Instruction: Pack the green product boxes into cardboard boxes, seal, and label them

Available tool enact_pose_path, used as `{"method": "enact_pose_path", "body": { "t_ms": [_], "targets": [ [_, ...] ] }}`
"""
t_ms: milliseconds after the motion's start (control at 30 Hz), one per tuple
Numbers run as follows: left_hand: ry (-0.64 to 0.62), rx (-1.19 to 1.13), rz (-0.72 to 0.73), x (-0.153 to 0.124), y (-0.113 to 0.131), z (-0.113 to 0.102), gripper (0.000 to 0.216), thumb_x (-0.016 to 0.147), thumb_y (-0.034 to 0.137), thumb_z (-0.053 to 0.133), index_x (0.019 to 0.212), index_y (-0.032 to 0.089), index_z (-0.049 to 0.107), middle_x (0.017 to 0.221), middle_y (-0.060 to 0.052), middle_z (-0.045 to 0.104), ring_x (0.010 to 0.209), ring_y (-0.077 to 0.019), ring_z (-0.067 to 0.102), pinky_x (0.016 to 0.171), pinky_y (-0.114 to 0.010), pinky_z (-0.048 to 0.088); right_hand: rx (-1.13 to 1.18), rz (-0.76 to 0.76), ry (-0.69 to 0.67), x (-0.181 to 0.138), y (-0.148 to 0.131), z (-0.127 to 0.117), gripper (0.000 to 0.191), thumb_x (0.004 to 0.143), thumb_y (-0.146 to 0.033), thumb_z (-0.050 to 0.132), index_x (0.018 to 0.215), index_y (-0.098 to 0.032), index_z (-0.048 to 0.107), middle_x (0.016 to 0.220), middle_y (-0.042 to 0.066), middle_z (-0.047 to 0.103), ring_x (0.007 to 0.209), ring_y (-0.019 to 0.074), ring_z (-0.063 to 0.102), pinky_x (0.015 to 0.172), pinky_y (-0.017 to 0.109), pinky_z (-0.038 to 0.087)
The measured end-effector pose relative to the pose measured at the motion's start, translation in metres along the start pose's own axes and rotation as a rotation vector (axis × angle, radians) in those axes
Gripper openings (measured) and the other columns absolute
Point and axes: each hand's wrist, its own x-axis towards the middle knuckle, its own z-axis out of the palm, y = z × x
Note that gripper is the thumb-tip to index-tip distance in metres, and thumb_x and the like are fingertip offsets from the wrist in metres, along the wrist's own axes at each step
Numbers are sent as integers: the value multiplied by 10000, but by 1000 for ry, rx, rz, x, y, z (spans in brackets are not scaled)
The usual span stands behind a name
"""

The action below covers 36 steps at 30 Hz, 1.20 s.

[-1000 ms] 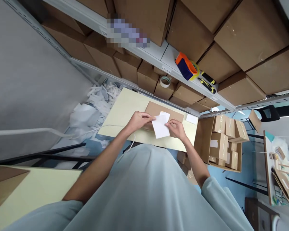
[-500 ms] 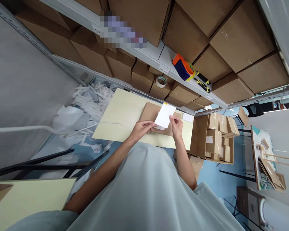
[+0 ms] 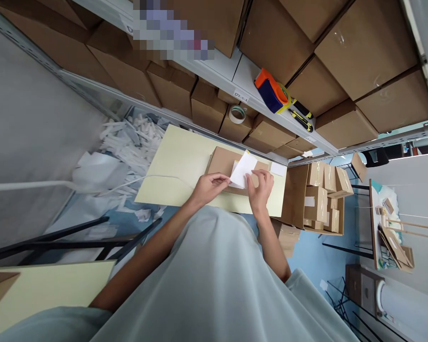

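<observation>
My left hand (image 3: 210, 187) is closed in a pinch on the lower left corner of a white paper sheet (image 3: 241, 172) with a yellow mark at its top corner. At the sheet's lower right edge, my right hand (image 3: 260, 187) has its thumb against the paper and its fingers bent. The sheet is tilted and slightly bent. Beneath it a flat brown cardboard box (image 3: 219, 161) lies on the pale yellow table (image 3: 167, 166); another bit of white paper shows behind the held sheet. To the right, a white paper piece (image 3: 278, 168) rests on the table.
Cardboard boxes (image 3: 274, 28) fill the shelf above. On its ledge are an orange and blue tape dispenser (image 3: 271, 90) and a yellow-black cutter (image 3: 301, 119); a tape roll (image 3: 237, 114) is below. An open carton (image 3: 296, 199) of small boxes stands right. Paper scraps (image 3: 131, 147) heap left.
My right hand has shifted slightly left and lower along the sheet, its fingers more bent. The sheet now looks bent and narrower; my left hand keeps its pinch.
</observation>
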Motion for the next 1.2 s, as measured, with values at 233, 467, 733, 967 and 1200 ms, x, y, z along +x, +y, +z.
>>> {"method": "enact_pose_path", "body": {
  "t_ms": [233,467,733,967,1200],
  "targets": [
    [-3,104,113,-10,22,-5,325,816,541,784,833,221,837,1100,-104,845,1018,-276,801,987,-388,659,284,-168,-306,-13,-38,-13,257,1125,-410,638,1237,-287,833,1294,86,812,1230,242,759,1136,424,595],
    [37,117,102,-19,37,-3,404,825,589,777,904,200,855,1060,-95,859,933,-272,815,951,-386,681,403,-103,-286,-8,-47,-16,268,1103,-459,670,1185,-287,858,1263,77,823,1197,243,785,1117,409,627],
    [41,130,121,-19,35,3,335,832,520,762,891,200,845,1053,-86,866,947,-260,815,938,-362,684,409,-73,-342,-6,-44,-23,281,1099,-484,667,1145,-286,860,1256,76,825,1199,245,785,1135,423,626],
    [9,226,171,-19,35,9,287,869,474,696,892,217,820,1057,-72,855,974,-248,797,895,-335,663,461,30,-323,-6,-37,-23,320,1026,-557,739,1030,-261,861,1140,78,842,1117,248,798,1057,414,656],
    [33,118,119,-15,30,15,215,807,426,724,819,215,766,975,-68,823,911,-237,765,872,-340,656,548,206,-293,-2,-29,-21,283,976,-482,711,932,-216,797,1036,78,820,995,222,779,947,372,671]
  ]
}}
